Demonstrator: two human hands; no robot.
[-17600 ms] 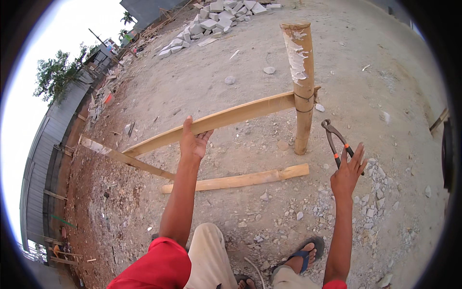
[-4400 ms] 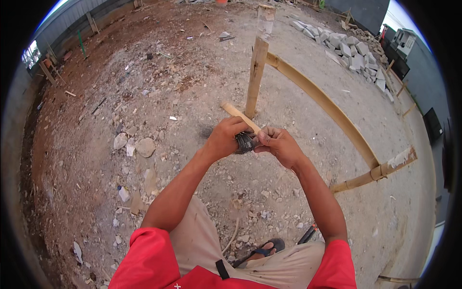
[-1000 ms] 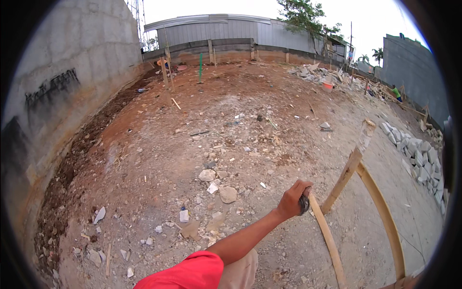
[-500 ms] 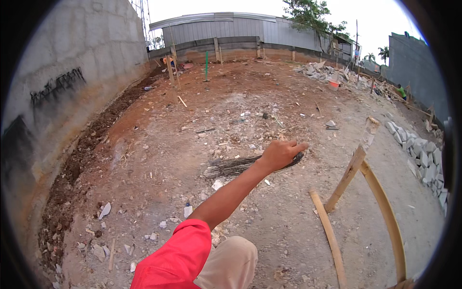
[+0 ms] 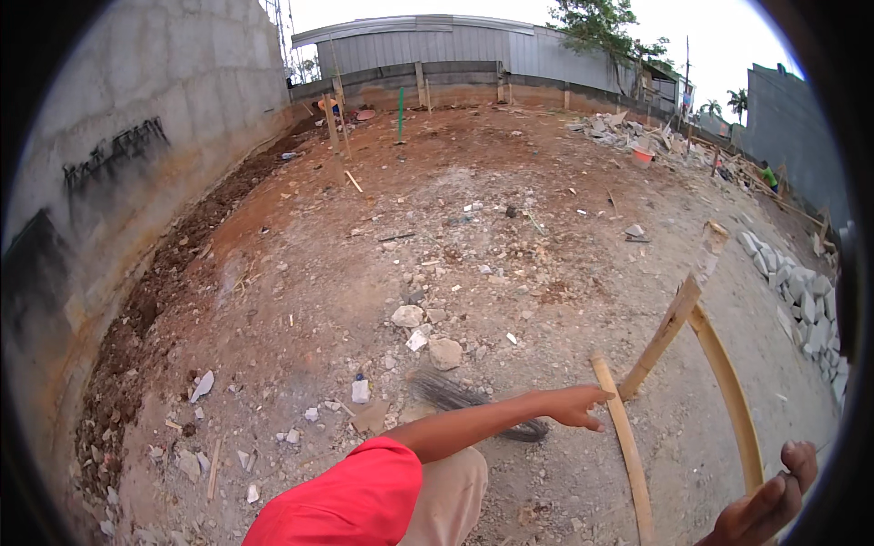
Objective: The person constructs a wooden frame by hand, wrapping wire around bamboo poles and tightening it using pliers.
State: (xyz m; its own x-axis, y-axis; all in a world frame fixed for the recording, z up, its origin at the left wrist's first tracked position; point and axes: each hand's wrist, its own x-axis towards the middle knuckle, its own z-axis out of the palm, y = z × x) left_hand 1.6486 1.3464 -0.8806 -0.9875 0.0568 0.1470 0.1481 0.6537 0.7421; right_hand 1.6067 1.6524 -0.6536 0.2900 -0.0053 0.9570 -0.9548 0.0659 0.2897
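A bundle of thin dark wires (image 5: 446,389) lies on the stony ground, partly hidden behind my left forearm. My left hand (image 5: 583,407) is past its right end, fingers stretched out and apart, with nothing visible in it. Its fingertips appear beside or over a flat wooden strip (image 5: 619,437) on the ground; contact is unclear. At the lower right edge, my right hand (image 5: 769,499) has bent, closed fingers close to an upright timber frame (image 5: 728,391). A faint thin line shows near its fingertips, but what it holds cannot be made out.
Broken stones (image 5: 444,353) lie ahead of the wires. Stacked pale blocks (image 5: 806,300) stand at right, near a grey wall (image 5: 797,136). A trench edge (image 5: 146,309) follows the left concrete wall (image 5: 182,82). Far off are a bucket (image 5: 642,157), stakes and two people (image 5: 769,176).
The wire bundle has come nearer to my knee and now lies lower, uncovering the stones. My left hand has let go, opened and moved down and right. My right hand has come into view.
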